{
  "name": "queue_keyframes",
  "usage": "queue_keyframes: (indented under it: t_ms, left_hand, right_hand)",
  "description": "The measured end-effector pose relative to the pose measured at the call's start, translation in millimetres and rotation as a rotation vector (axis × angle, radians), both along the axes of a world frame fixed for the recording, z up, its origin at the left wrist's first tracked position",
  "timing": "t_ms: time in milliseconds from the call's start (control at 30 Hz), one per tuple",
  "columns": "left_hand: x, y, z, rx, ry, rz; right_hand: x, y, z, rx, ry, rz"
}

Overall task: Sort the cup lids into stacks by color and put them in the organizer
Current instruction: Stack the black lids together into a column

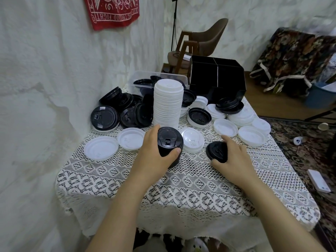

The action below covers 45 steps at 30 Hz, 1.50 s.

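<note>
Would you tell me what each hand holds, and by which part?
The left hand grips a black stack of lids round its side; the right hand holds a black lid by its rim.

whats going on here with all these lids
A person is sorting cup lids on a lace-covered table. The left hand grips a short black stack, and the right hand grips a tilted black lid beside it. A tall white stack stands just behind. Many loose lids, black and white, lie around, and no lids show in the organizer at the back.
</note>
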<state>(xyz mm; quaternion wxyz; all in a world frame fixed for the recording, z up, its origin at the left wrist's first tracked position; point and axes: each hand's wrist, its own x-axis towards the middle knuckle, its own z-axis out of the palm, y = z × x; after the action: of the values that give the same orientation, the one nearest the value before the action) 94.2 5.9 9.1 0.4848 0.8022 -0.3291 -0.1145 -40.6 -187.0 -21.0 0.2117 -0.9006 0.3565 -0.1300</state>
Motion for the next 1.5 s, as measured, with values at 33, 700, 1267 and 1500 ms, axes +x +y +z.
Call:
queue_keyframes:
  t_ms: [33, 700, 1267, 1500]
  left_hand:
    - [0, 0, 0, 0.002, 0.003, -0.001]
    - [-1, 5, 4, -0.015, 0.145, 0.035]
    - [4, 7, 5, 0.031, 0.212, 0.042]
    - [5, 7, 4, 0.018, 0.204, 0.025]
  right_hand:
    - [-1, 0, 1, 0.066, -0.040, 0.022]
    - [38, 36, 62, 0.134, -0.371, 0.494]
    - [69, 64, 43, 0.216, -0.238, 0.597]
    - [70, 65, 39, 0.248, -0.216, 0.576]
